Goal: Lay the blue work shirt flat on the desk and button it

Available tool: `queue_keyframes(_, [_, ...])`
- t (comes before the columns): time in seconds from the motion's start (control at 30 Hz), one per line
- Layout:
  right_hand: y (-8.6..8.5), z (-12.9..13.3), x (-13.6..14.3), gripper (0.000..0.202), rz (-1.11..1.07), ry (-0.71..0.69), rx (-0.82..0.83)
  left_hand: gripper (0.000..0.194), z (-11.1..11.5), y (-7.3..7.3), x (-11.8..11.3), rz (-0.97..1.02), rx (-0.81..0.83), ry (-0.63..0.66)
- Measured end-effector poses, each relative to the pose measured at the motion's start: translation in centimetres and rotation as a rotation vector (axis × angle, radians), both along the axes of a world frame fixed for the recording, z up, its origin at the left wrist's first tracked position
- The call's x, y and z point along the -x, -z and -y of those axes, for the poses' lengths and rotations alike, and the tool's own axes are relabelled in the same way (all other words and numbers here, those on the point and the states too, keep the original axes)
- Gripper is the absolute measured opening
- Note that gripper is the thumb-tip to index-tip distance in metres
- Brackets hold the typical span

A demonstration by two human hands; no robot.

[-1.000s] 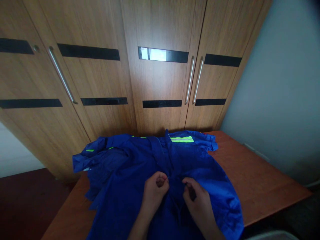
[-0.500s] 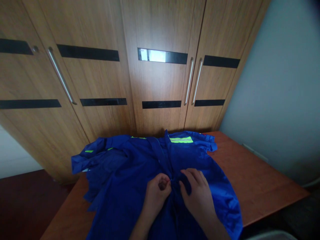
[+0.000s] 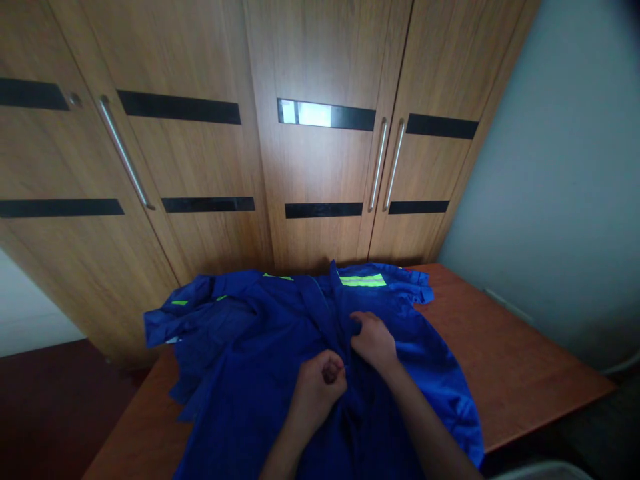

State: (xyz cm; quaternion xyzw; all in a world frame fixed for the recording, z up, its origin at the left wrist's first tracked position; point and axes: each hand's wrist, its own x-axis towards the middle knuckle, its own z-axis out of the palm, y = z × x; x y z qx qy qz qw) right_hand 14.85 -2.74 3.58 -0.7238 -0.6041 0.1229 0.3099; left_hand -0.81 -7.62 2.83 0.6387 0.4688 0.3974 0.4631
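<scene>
A blue work jacket (image 3: 280,340) with yellow-green reflective strips lies spread on the table, its front facing up and its lower part running out of view. Down its middle runs a front opening with a zip edge (image 3: 323,310); the two sides stand apart toward the collar. My left hand (image 3: 317,387) is closed in a pinch at this opening, thumb against curled fingers; a small zip part there is too small to make out. Higher up, my right hand (image 3: 375,340) lies on the right front edge, fingers curled at the fabric, their tips partly hidden.
Under the jacket is a reddish-brown wooden table (image 3: 520,360). Close behind it stands a wooden wardrobe (image 3: 320,167) with long metal handles (image 3: 395,163) and dark strips. A pale wall (image 3: 555,200) rises at the right.
My right hand has moved up along the front opening toward the collar, and its spread fingers have curled in. My left hand stays pinched at almost the same place.
</scene>
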Motion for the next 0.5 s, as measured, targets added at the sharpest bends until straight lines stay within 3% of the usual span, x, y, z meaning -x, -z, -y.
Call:
queue_keyframes(0.27, [1.3, -3.3, -0.5, 0.05, -0.249, -0.044, -0.007, 0.003, 0.1, -0.3, 0.1, 0.033, 0.027, 0.02])
queue_keyframes(0.4, [1.4, -3.7, 0.8, 0.061, -0.289, -0.199, -0.067, 0.004, 0.2, 0.2, -0.1, -0.003, 0.014, 0.054])
queue_keyframes(0.5, [1.3, -3.3, 2.1, 0.067, -0.256, -0.409, -0.085, 0.007, 0.2, 0.4, -0.2, -0.028, 0.011, 0.064])
